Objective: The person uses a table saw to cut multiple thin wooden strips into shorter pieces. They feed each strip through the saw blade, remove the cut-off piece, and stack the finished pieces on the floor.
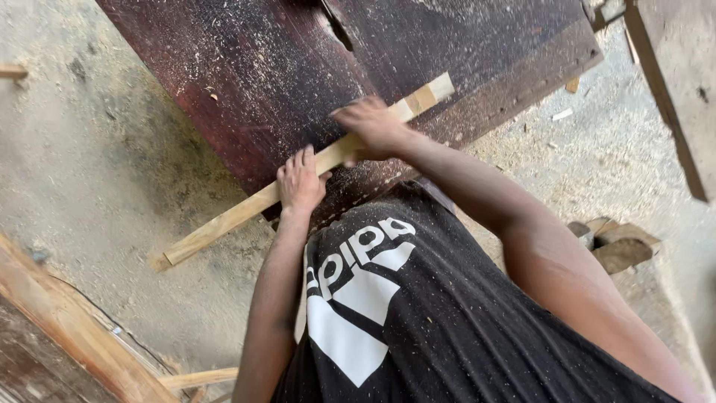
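Note:
A long pale wooden strip (224, 222) lies slanted across the near edge of a dark reddish-brown table (253, 67) dusted with sawdust. My left hand (300, 181) presses down on the strip near the table's edge, fingers spread over it. My right hand (374, 128) grips the strip further up, toward its far end (432, 91). The strip's lower left end sticks out past the table over the floor. My black shirt with a white print (388, 313) fills the lower middle of the view.
A dark slot (337, 26) cuts into the tabletop at the back. Sawdust covers the concrete floor (97, 164). Wooden boards (67, 328) lie at the lower left, wood blocks (619, 246) at the right, and a brown panel (682, 82) at the upper right.

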